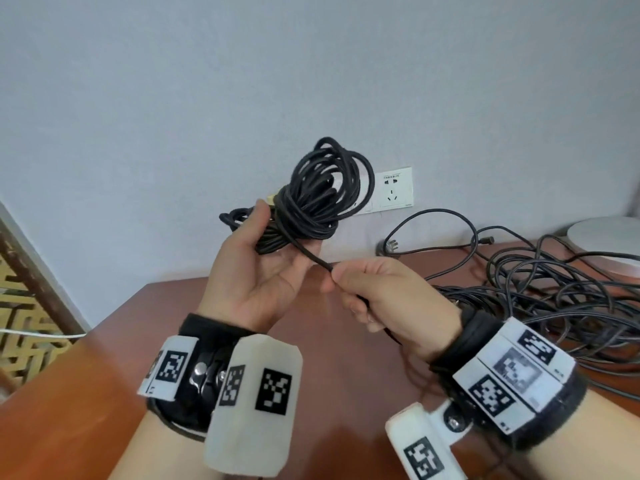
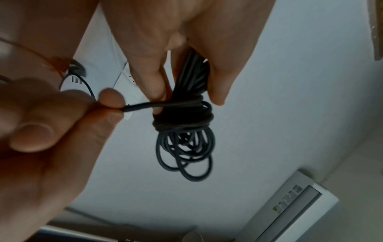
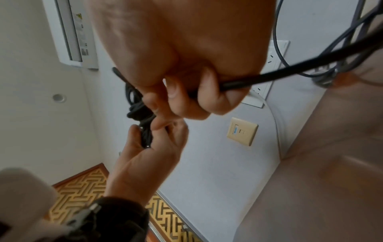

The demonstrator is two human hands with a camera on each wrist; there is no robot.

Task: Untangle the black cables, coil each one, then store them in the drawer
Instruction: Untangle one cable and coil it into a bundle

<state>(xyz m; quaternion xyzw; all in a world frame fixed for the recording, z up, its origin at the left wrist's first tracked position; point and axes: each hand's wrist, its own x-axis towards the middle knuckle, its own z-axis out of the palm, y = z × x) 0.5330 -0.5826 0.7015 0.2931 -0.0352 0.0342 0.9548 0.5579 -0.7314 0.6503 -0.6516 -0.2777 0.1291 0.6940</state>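
My left hand [image 1: 256, 268] holds a coiled black cable [image 1: 318, 199] up above the table, thumb and fingers round its wrapped waist. The coil [image 2: 184, 144] shows loops fanning out beyond several turns wound about its middle. My right hand [image 1: 377, 289] grips the coil's free end [image 1: 311, 256], drawn taut off the wrapped middle; thumb and forefinger pinch it [image 2: 140, 105]. The cable runs on through the right fist [image 3: 238, 83] and out toward the table. A tangled heap of black cables [image 1: 540, 299] lies on the table at right. No drawer is in view.
The reddish wooden table [image 1: 311, 358] stands against a grey wall with a white power socket [image 1: 394, 190]. A plug [image 1: 389, 247] lies near the wall. A white round object [image 1: 609, 244] sits at the far right. A patterned wooden panel [image 1: 24, 299] is at left.
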